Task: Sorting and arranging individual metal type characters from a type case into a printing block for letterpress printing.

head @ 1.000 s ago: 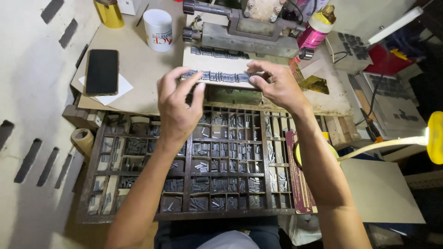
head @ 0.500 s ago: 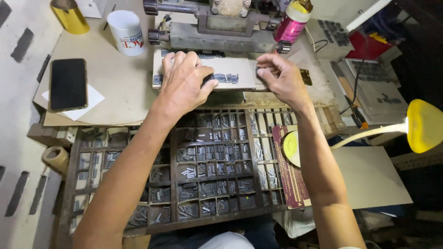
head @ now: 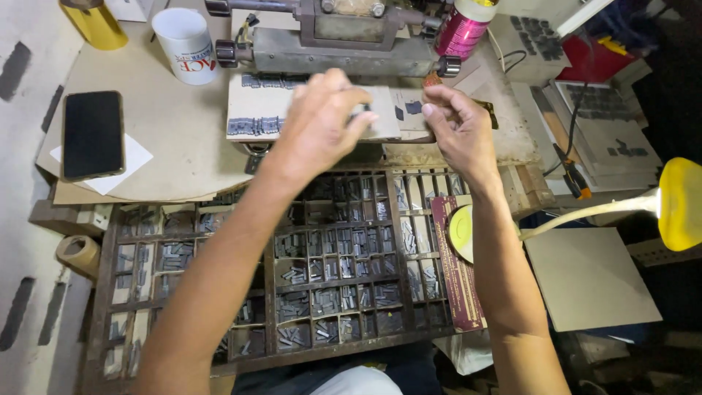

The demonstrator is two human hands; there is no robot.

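Both my hands sit over the pale card (head: 252, 110) lying on the surface (head: 168, 139), just in front of the grey metal machine (head: 344, 44). Left hand (head: 322, 121) has fingers curled, pinching a small dark type piece (head: 365, 110) at the tips; motion blur, so grip detail is rough. Right hand (head: 457, 128) has fingertips bunched near loose type bits (head: 409, 110) on the card; can't tell if it holds anything. Type case (head: 307, 271) below my forearms. Phone (head: 91, 135) far left, white cup (head: 186, 44) beside the machine.

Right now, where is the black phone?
In the head view, the black phone lies far left on the round board, atop white paper, below the yellow can and left of the white mug.
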